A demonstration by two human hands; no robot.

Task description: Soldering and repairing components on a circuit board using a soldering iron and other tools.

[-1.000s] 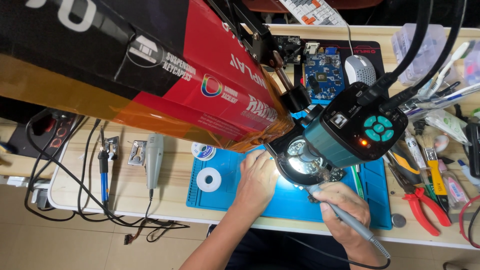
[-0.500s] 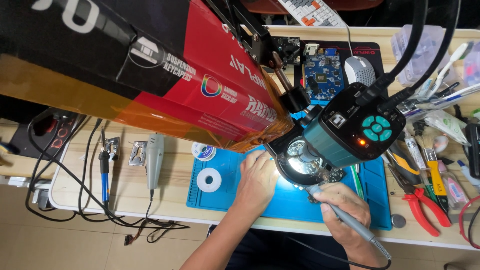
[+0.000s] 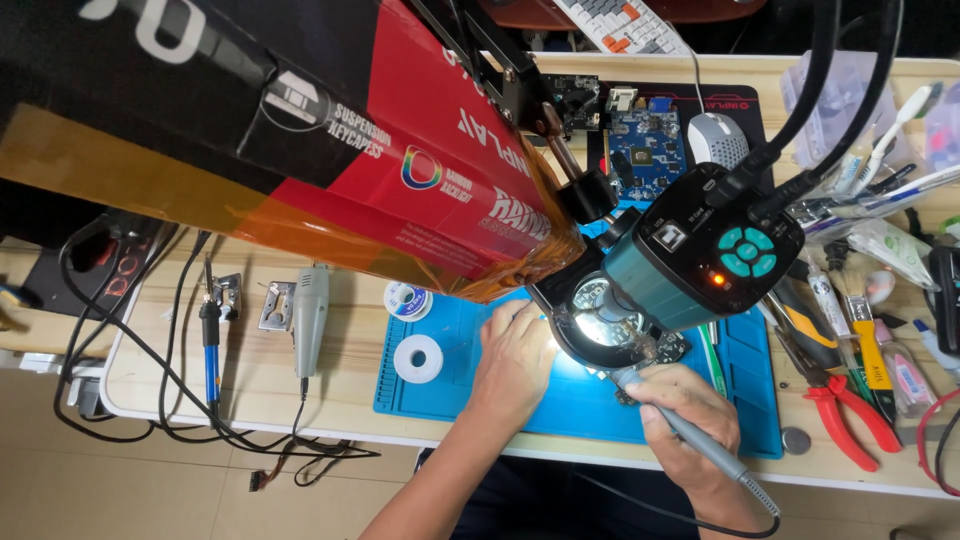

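Nothing shifted, right hand point(image 3: 690, 420) fingers wrapping grey soldering pen point(image 3: 700, 450), left hand point(image 3: 515, 355) beside.

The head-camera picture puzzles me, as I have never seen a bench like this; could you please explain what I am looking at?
The one view comes from a camera on the person's head, looking down at a wooden workbench. A large red and black box close to the lens blocks the upper left. In the middle, a teal camera microscope with a lit ring light hangs over a blue work mat. The left hand rests on the mat beside the light. The right hand holds a grey pen-shaped corded tool, its tip under the light; what it touches is hidden. On the mat lie two rolls of tape or wire. Red-handled pliers lie to the right, and a blue circuit board behind.
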